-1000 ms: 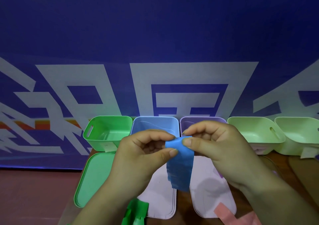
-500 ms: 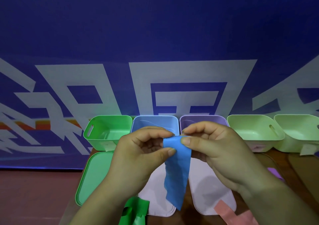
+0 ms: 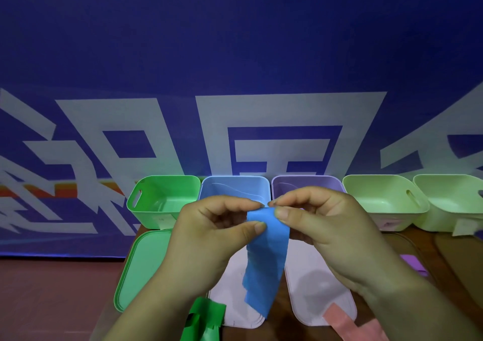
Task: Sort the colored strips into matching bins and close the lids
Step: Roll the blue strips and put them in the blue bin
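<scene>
Blue strip (image 3: 266, 259) now unrolled longer, both hands (image 3: 214, 233) (image 3: 329, 225) pinching top edge, just before blue bin (image 3: 232, 187); drop-in next.

A blue strip (image 3: 265, 267) hangs over two pale lids (image 3: 313, 288) lying flat beside a green lid (image 3: 141, 267), before the open green bin (image 3: 164, 199), blue bin (image 3: 234, 187) and purple bin (image 3: 305, 183), with a green strip (image 3: 206, 317) and pink strip (image 3: 339, 319) lying nearer.

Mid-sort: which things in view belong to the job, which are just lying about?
Job: limp blue strip pinched by left hand and right hand; blue plastic bin; green plastic bin; purple plastic bin; crumpled green strip; flat pink strip; green plastic lid.
Background only: blue banner with white lettering.
</scene>
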`<state>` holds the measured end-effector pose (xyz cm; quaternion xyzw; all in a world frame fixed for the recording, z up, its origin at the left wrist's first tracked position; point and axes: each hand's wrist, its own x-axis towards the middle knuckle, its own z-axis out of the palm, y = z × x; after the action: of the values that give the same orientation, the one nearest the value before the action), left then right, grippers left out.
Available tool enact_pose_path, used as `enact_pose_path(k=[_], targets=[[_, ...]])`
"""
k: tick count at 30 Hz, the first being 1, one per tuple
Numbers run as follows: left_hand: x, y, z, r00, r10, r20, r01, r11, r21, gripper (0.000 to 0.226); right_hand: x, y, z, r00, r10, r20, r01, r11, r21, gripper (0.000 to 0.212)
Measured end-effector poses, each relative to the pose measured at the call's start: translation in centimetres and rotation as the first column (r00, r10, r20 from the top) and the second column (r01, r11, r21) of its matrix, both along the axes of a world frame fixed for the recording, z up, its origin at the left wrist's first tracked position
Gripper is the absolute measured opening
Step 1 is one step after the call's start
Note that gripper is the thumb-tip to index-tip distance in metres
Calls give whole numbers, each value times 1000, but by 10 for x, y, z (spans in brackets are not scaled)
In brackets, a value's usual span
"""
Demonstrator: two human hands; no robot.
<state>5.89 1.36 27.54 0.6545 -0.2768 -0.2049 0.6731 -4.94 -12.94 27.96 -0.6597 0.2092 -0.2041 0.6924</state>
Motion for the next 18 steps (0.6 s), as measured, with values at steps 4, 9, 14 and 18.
enact_pose_path(k=[4, 9, 14, 18], targets=[[-3, -1, 3, 994, -6, -112, 6, 1000, -3, 26, -5, -2, 2, 999, 31, 24, -27, 984, -176, 16], [-4, -3, 2, 988, -5, -152, 9, 1000, 22, 26, -10, -6, -4, 999, 51, 15, -45, 959, -278, 27], [-5, -6, 1, 987, -23, -161, 25, 1000, 10, 23, -13, -7, -6, 998, 53, 45, -39, 960, -276, 32], [-7, -7, 2, 998, -10, -66, 11, 1000, 15, 30, -13, -11, -6, 998, 18, 59, 0, 958, -288, 28]])
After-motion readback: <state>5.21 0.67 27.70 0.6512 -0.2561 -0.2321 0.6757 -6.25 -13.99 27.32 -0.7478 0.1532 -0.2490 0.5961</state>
